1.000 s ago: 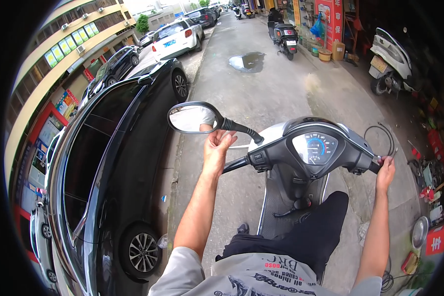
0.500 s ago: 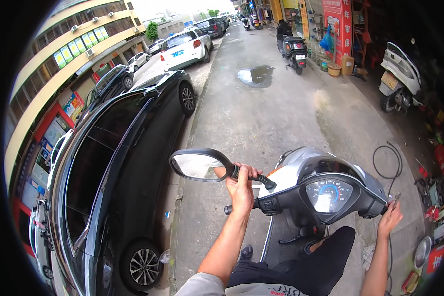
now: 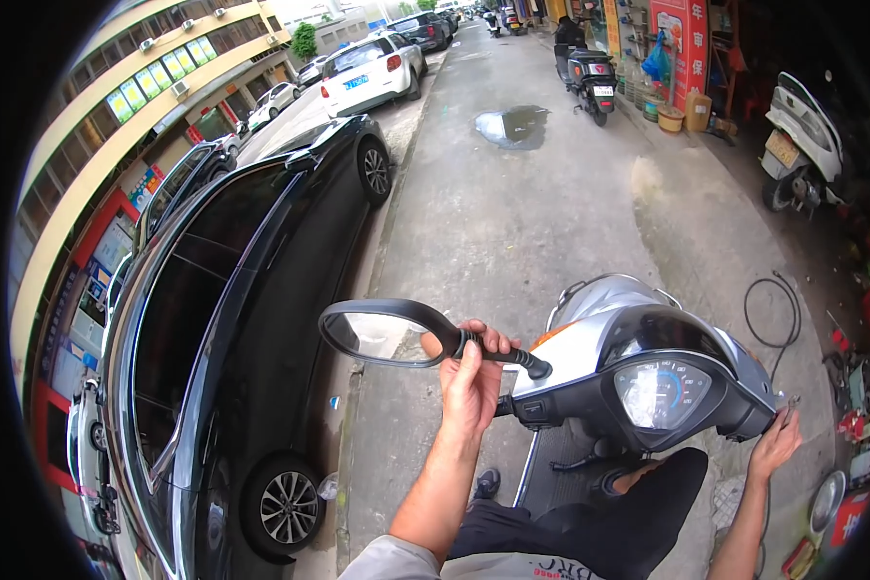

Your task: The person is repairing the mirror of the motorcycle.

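Observation:
Fingers of my left hand [image 3: 471, 379] wrap round the black stem of the scooter's left mirror [image 3: 382, 333], near the mirror housing. The stem slants down to its mount beside the silver and black scooter front [image 3: 638, 324]. Right of that mount sits the round-cornered speedometer [image 3: 661, 394]. At the right end of the handlebar, my right hand [image 3: 775, 443] is closed round the grip, mostly hiding it. A small metal piece [image 3: 794, 401] sticks up past its fingers; whether it is a lever or a tool I cannot tell. My legs in dark trousers [image 3: 590, 507] straddle the scooter.
A black car [image 3: 290, 280] is parked close on the left, with a white car [image 3: 375, 72] beyond it. A puddle [image 3: 512, 127] lies ahead. On the right stand a dark scooter [image 3: 590, 82], a white scooter [image 3: 802, 140] and a coiled black hose [image 3: 773, 309].
The mirror has swung slightly left and down relative to the scooter, with my left hand still round its stem. The view has shifted a little; my right hand stays at the handlebar end.

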Motion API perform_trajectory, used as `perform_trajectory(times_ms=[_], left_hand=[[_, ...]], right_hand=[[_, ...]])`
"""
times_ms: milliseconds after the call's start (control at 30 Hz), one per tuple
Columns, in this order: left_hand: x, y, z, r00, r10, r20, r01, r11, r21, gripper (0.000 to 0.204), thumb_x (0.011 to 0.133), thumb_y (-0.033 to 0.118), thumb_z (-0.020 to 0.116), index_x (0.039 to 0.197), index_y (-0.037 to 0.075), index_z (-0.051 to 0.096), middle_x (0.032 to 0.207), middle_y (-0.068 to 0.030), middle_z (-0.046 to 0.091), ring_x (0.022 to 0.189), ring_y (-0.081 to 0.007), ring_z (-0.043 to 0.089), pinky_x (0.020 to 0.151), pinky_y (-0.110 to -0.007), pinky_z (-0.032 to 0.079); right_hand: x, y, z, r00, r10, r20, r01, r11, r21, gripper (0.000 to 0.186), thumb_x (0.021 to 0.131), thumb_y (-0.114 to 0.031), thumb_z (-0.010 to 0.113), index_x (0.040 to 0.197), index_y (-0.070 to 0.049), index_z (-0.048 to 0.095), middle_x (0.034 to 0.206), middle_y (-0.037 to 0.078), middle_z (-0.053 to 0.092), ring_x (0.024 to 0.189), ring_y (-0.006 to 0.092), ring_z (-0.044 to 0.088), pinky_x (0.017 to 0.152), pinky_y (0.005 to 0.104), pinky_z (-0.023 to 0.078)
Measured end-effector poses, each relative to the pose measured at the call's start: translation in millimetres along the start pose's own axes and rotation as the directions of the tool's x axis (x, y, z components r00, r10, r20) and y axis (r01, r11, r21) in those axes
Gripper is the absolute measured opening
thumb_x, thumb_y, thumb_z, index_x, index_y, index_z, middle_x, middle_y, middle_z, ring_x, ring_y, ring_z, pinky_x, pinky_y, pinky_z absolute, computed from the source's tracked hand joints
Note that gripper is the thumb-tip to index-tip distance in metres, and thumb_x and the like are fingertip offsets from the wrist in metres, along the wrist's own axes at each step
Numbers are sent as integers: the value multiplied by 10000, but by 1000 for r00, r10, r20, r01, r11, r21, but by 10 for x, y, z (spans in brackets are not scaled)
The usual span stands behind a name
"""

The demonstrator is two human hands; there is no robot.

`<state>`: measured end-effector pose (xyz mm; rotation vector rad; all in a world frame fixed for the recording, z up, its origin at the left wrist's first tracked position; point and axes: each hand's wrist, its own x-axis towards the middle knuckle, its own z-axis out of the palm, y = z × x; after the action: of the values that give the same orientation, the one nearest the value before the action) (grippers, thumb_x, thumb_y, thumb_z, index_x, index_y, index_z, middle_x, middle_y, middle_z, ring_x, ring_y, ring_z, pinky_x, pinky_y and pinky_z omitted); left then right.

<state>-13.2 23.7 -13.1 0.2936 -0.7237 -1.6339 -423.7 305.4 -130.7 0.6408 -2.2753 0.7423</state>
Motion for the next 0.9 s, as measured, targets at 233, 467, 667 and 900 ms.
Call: perform_trajectory(times_ms=[233, 467, 667, 900], left_hand=[[-4, -86, -63, 991, 124, -53, -102, 944, 313, 139, 958, 148, 592, 1034, 62, 513, 842, -40, 541, 836, -176, 546, 856, -408, 480], [-4, -51, -31, 983, 134, -129, -99, 964, 247, 164, 952, 110, 597, 1057, 21, 509, 824, -66, 586, 803, -168, 580, 815, -331, 481], [-245, -83, -93, 991, 16, -130, 42, 900, 435, 248, 950, 89, 593, 1150, -2, 479, 1068, -93, 606, 984, -138, 575, 875, -303, 463], [-1135, 43, -75, 897, -328, 296, 218, 912, 349, 659, 967, 327, 579, 1453, 16, 261, 1390, -235, 476, 1304, -289, 465, 1086, -402, 349]], right_hand=[[53, -35, -54, 997, 20, 80, -19, 1000, -17, 229, 981, -208, 505, 1024, -5, 602, 869, 142, 637, 842, 329, 543, 853, 411, 377], [142, 38, -120, 954, 139, 266, -260, 824, 504, 292, 1017, -256, 464, 939, 10, 556, 769, 84, 573, 798, 236, 548, 782, 382, 407], [89, -1286, -1083, 847, -44, 529, -492, 308, 814, 335, 1041, -321, 415, 829, -67, 471, 650, -7, 412, 508, 86, 390, 472, 241, 336], [-633, -3017, -1298, 125, -680, 722, -295, 670, 682, 208, 930, -181, 560, 974, 22, 579, 799, 224, 639, 749, 405, 629, 637, 430, 487]])
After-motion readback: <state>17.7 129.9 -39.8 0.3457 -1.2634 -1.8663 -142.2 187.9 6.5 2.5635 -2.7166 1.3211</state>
